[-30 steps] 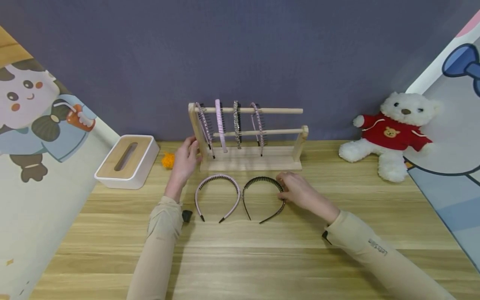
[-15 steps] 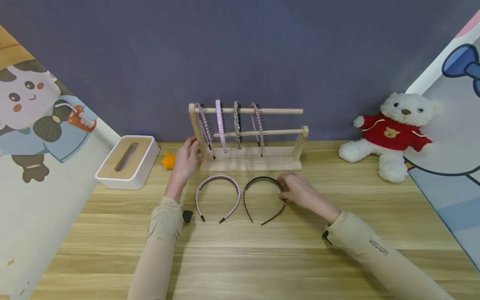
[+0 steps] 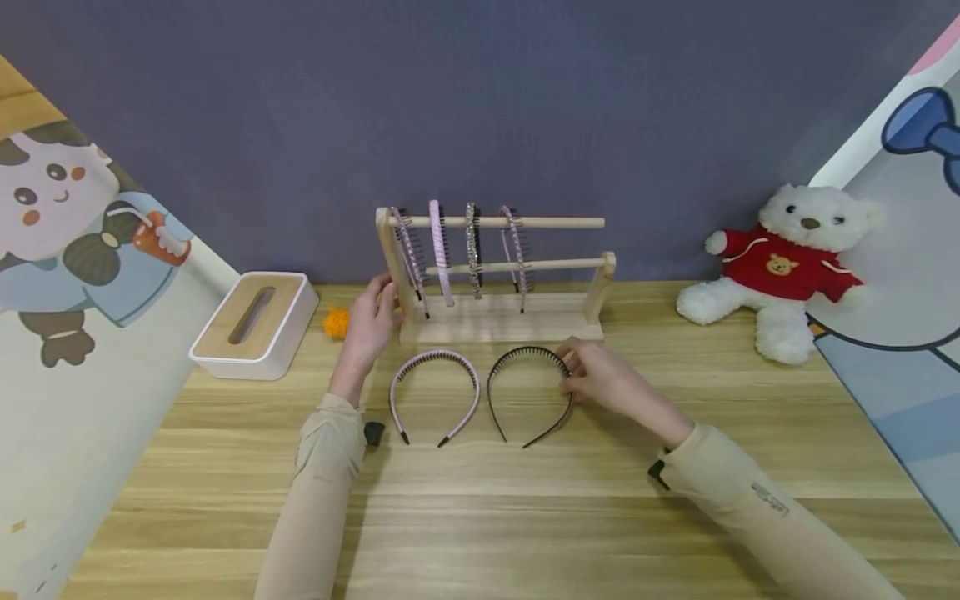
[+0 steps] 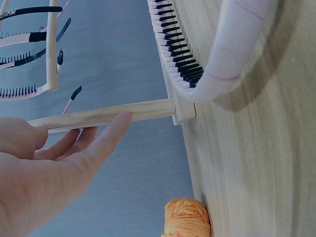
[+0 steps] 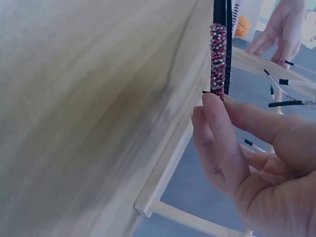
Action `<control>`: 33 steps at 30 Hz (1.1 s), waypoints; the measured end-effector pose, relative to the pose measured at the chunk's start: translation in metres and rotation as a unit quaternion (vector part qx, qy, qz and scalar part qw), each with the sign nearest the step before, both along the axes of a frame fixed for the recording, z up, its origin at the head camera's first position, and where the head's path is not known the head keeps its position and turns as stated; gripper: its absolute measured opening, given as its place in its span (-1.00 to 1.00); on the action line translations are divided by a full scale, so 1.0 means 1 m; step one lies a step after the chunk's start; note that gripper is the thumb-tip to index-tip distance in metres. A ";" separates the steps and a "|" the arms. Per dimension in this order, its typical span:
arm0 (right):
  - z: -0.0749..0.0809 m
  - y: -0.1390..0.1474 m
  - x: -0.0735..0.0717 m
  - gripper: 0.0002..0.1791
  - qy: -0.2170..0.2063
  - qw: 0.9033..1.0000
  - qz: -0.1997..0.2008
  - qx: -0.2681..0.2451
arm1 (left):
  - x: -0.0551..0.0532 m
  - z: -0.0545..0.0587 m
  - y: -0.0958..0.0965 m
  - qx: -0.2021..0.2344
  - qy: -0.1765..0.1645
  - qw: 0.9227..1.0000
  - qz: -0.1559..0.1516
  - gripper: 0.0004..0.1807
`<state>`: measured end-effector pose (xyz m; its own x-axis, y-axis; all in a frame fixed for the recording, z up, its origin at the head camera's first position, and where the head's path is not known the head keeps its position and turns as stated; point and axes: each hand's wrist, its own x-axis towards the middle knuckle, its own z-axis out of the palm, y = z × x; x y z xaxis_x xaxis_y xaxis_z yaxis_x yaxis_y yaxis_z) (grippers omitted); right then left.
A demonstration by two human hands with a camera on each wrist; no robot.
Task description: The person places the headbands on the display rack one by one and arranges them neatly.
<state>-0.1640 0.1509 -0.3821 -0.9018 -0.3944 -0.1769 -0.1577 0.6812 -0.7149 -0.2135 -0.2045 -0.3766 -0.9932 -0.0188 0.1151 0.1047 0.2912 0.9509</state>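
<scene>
A wooden headband rack [image 3: 498,325] stands by the back wall, several headbands hanging on its upper bar. My left hand [image 3: 369,321] holds the rack's left post, seen closely in the left wrist view [image 4: 59,168]. With thumb and fingertips my right hand [image 3: 603,379] pinches the right side of a dark headband [image 3: 491,396]. In the right wrist view, red, black and silver beads cover that headband [image 5: 217,59], and the fingers [image 5: 219,128] hide part of it. Left of it, in front of the rack, lies a pale pink headband [image 3: 477,392] with black inner teeth.
A white tissue box [image 3: 247,367] with a wooden lid stands at left. An orange yarn ball [image 3: 337,321] sits between it and the rack. At right sits a white teddy bear [image 3: 780,275] in a red sweater. Behind the wooden table [image 3: 480,525] rises a dark wall.
My right hand has shifted slightly to the right, and the dark headband has moved a little with it. The left hand stays at the rack's post.
</scene>
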 end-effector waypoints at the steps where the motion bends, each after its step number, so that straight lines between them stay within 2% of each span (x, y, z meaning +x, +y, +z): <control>1: 0.001 0.001 0.000 -0.54 0.001 1.000 0.000 0.000 | 0.000 0.000 0.000 0.000 0.000 1.000 0.000 -0.45; 20: 0.028 0.019 0.003 -0.57 0.009 0.999 -0.028 -0.046 | 0.000 0.000 0.000 0.003 0.000 1.000 -0.002 -0.45; 27: 0.037 0.026 0.007 -0.55 0.044 0.998 -0.030 -0.041 | 0.000 0.001 0.000 0.002 -0.002 1.000 -0.002 -0.45; 33: 0.041 0.029 0.009 -0.53 0.049 0.997 -0.039 -0.041 | 0.001 0.000 0.000 0.003 0.001 1.000 -0.001 -0.46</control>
